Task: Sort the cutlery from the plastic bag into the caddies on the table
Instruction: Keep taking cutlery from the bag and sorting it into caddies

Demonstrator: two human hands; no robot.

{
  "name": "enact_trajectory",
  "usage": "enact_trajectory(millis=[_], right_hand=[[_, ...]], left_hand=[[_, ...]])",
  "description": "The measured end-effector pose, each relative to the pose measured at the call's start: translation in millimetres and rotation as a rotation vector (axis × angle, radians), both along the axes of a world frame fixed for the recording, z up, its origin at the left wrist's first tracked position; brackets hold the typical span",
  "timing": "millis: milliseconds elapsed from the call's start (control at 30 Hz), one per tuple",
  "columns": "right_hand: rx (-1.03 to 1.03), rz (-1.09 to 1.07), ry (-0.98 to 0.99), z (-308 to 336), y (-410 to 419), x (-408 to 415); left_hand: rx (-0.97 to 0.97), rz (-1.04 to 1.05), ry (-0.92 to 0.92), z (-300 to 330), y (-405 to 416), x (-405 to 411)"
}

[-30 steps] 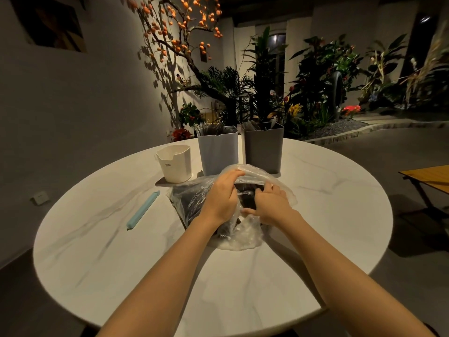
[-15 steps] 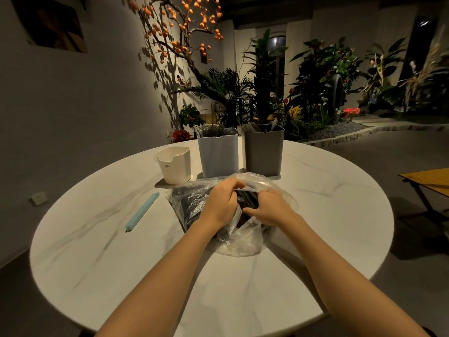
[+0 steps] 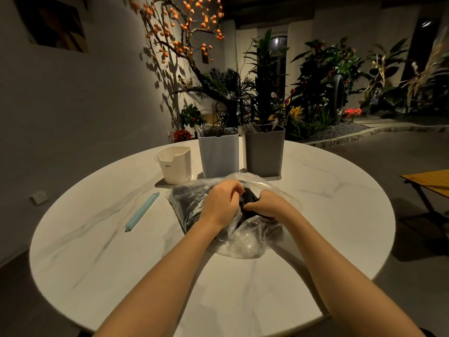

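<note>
Worktop: a round white marble-patterned worktop (image 3: 315,239) is filling the middle of the view; everything named below is sitting on it.
Bag: a crumpled clear plastic bag (image 3: 243,246) is lying at the centre, just near of the two tall caddies; dark cutlery (image 3: 192,205) is showing through its left part, though single pieces are too dim to tell apart.
Left hand: the left hand (image 3: 222,203) is resting on the bag's top with its fingers curled down into the plastic, gripping the bag.
Right hand: the right hand (image 3: 266,205) is lying just right of the left one, nearly touching it; its fingers are curling round a dark bundle at the bag's mouth, gripping cutlery.
Blue caddy: a tall pale blue-grey square plastic caddy (image 3: 218,154) is standing upright at the far side, left of centre; fork tines are poking above its rim.
Grey caddy: a tall dark grey square plastic caddy (image 3: 264,152) is standing just right of the blue one, close beside it; pale utensil ends are rising from it.
White caddy: a short white plastic caddy with a notched rim (image 3: 175,166) is standing to the left of the blue one.
Clip: a long pale teal plastic sealing clip (image 3: 142,212) is lying slantwise, left of the bag and apart from it.
</note>
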State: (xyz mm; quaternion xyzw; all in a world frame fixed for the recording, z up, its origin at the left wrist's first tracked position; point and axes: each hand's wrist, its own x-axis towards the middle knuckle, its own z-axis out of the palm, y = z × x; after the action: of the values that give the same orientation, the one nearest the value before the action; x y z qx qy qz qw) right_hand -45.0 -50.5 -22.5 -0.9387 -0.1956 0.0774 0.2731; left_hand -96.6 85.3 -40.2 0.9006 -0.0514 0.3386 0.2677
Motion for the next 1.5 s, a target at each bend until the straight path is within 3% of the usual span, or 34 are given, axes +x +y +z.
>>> enact_trajectory(millis=[200, 267, 367, 467, 967, 1200, 1500], right_hand=[[0.276, -0.047, 0.261, 0.9, -5.1, 9.2], [0.498, -0.055, 0.462, 0.6, -2.7, 9.3], [0.98, -0.04, 0.913, 6.7, -1.2, 4.4], [1.148, -0.032, 1.105, 9.5, -2.6, 3.5], [0.761, 0.381, 1.057, 11.0, -29.9, 4.5], [0.614, 0.557, 0.81, 10.4, -35.1, 6.3], [0.642, 0.477, 0.681, 3.3, -30.0, 11.1]], left_hand=[[0.0, -0.033, -0.06, 2.8, -0.3, -2.2], [-0.009, -0.041, -0.064, 2.4, -0.6, -2.2], [-0.032, -0.048, -0.087, 2.3, -0.7, -2.4], [-0.047, -0.039, -0.107, 2.2, -0.2, -2.3], [-0.076, 0.197, -0.088, -2.5, 16.7, 4.4], [-0.418, 0.154, -0.037, 7.5, 17.5, -1.1], [-0.685, 0.01, -0.072, 18.3, 16.5, -5.3]])
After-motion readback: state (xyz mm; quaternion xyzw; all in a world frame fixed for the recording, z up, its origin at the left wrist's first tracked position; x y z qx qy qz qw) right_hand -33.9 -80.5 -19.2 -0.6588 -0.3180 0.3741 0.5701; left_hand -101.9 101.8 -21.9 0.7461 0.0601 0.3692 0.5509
